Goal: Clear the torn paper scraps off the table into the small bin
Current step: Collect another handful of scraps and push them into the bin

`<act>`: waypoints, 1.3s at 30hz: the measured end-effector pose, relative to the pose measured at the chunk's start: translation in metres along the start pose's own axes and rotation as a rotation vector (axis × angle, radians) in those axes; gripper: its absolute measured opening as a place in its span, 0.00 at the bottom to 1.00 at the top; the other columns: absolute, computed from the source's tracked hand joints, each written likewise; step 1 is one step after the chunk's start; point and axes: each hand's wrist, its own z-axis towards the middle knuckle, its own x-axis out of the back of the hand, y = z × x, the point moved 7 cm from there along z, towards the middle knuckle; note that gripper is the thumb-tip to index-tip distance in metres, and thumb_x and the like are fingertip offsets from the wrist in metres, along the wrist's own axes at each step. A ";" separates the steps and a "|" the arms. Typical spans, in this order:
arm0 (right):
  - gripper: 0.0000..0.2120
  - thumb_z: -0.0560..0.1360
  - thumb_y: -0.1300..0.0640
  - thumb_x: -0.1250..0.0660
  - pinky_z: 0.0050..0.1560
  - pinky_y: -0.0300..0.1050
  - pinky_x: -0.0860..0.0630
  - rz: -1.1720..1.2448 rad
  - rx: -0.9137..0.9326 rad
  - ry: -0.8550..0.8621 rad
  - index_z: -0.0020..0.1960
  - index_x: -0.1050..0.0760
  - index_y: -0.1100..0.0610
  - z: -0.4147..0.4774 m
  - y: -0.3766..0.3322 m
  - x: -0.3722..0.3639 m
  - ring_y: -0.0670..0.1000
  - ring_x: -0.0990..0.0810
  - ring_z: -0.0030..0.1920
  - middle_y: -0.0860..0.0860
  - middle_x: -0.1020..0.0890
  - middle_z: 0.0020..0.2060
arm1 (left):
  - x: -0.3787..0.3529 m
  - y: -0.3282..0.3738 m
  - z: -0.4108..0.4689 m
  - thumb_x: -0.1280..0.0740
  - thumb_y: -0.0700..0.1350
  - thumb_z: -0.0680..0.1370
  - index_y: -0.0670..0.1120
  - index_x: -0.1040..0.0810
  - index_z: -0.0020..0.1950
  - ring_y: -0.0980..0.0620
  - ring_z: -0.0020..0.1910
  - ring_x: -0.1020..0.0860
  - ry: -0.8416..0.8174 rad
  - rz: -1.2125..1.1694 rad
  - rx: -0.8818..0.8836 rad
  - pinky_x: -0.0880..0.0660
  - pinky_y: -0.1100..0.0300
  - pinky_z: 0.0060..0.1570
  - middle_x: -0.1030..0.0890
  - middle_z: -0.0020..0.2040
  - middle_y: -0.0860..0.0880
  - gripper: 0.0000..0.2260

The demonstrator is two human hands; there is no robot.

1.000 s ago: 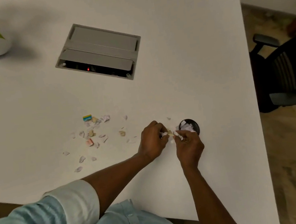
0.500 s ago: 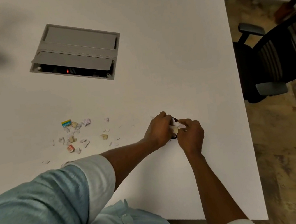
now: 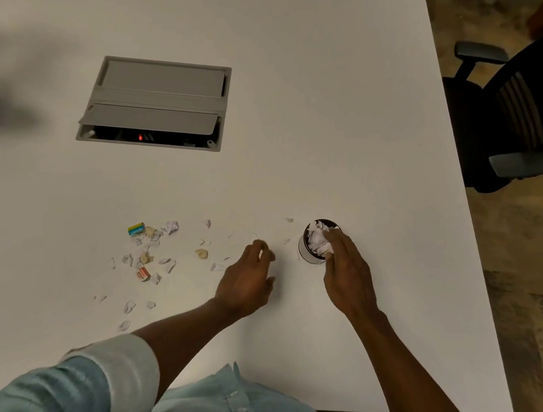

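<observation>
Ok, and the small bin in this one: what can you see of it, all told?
The small bin is a little round, cup-shaped container with a dark rim and a pale outer wall; its material cannot be told. It stands upright on the white table, to the right of the loose scraps. White crumpled paper fills it to above the rim. The right hand reaches over its near side, fingers lying on the paper. The left hand is beside it, not touching.

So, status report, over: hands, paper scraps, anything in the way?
Right hand presses paper in the small bin, heaped full. Left hand, fingers curled, near it; grip unclear. Many scraps lie on the table, nothing blocking.
</observation>
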 end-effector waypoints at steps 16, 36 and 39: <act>0.35 0.81 0.34 0.63 0.78 0.67 0.57 -0.530 0.080 -0.278 0.78 0.38 0.50 0.010 0.005 -0.046 0.53 0.41 0.80 0.52 0.38 0.80 | -0.075 -0.034 -0.086 0.33 0.54 0.81 0.40 0.60 0.83 0.41 0.81 0.70 -0.338 0.237 -0.056 0.60 0.51 0.80 0.72 0.81 0.40 0.45; 0.20 0.75 0.66 0.33 0.51 0.48 0.18 -0.266 0.178 -0.201 0.66 0.25 0.57 -0.030 -0.061 -0.075 0.55 0.26 0.66 0.55 0.27 0.67 | -0.013 -0.079 -0.080 0.24 0.49 0.74 0.40 0.22 0.66 0.37 0.69 0.25 -0.036 0.206 0.156 0.19 0.47 0.57 0.27 0.73 0.37 0.23; 0.29 0.76 0.64 0.34 0.55 0.45 0.20 -0.373 0.099 -0.390 0.75 0.36 0.56 -0.031 -0.056 -0.100 0.55 0.34 0.72 0.56 0.36 0.74 | -0.004 -0.097 -0.076 0.26 0.49 0.76 0.39 0.29 0.72 0.36 0.75 0.34 -0.018 0.184 0.292 0.24 0.45 0.66 0.34 0.77 0.36 0.29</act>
